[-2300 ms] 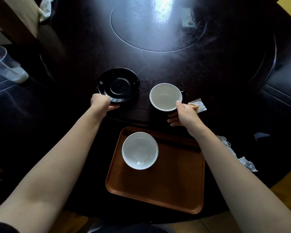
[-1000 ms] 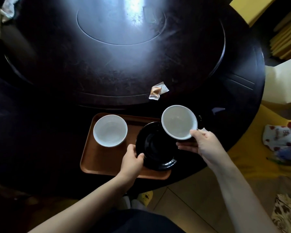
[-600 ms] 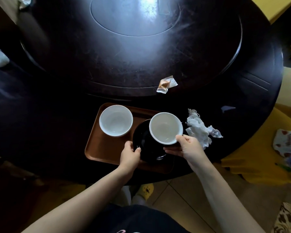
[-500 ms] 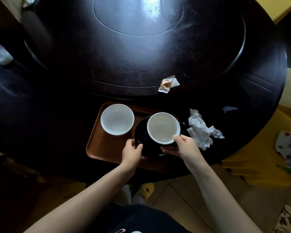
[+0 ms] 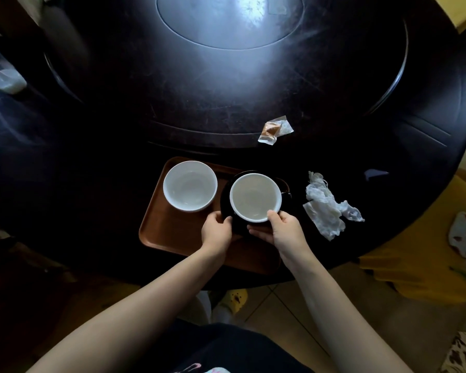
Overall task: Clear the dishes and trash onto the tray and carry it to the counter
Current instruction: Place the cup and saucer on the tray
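Note:
A brown tray point(image 5: 170, 230) lies at the near edge of the dark round table point(image 5: 226, 103). A white bowl point(image 5: 190, 185) stands on the tray's left part. To its right a black saucer point(image 5: 225, 203) rests on the tray, and a cup point(image 5: 254, 196) with a white inside sits over it. My left hand point(image 5: 217, 232) grips the saucer's near left rim. My right hand point(image 5: 281, 231) holds the cup's near rim, thumb on the lip. A crumpled white napkin point(image 5: 327, 208) lies on the table right of the tray. A small wrapper point(image 5: 275, 129) lies farther back.
A clear plastic cup point(image 5: 0, 68) stands at the table's far left edge. A raised turntable ring point(image 5: 226, 63) covers the table's middle. Tiled floor point(image 5: 280, 305) and a yellow cushion point(image 5: 420, 270) lie below on the right. A small pale scrap point(image 5: 375, 174) lies near the right edge.
Both hands brought the saucer and cup from the table's middle down onto the tray's right side. Over the last half second the cup settled lower over the saucer.

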